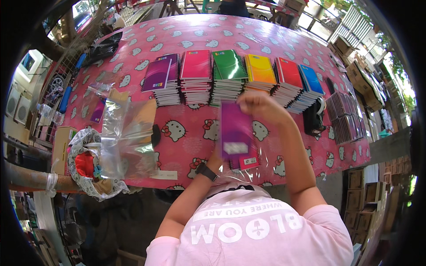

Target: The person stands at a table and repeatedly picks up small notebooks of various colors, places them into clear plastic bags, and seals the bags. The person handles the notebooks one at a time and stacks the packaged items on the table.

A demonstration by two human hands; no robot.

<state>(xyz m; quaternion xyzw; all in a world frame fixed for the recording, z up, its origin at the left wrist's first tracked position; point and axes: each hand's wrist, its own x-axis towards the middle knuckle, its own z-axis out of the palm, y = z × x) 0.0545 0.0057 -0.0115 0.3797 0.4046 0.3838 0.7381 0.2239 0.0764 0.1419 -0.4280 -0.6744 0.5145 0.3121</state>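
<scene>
A purple notebook (237,124) with a pale label stands tilted in front of me. My right hand (264,106) is closed at its upper right corner, the fingers slightly blurred. My left hand (216,156) is mostly hidden behind the notebook's lower left edge; its fingers do not show. Below the purple notebook, the bottom of a pink spiral notebook (249,162) peeks out, with clear plastic (262,170) around it. Beyond my hands runs a row of notebook stacks: purple (155,75), pink (195,64), green (229,64), yellow (260,68), red (289,72) and blue (311,80).
Clear plastic bags (126,137) lie at the left over brown card. A patterned cloth pouch (84,153) sits at the table's left edge beside a carton (64,142). To the right are a black tape dispenser (314,117) and wrapped dark stacks (345,116). A pink patterned cover (186,31) spreads over the table.
</scene>
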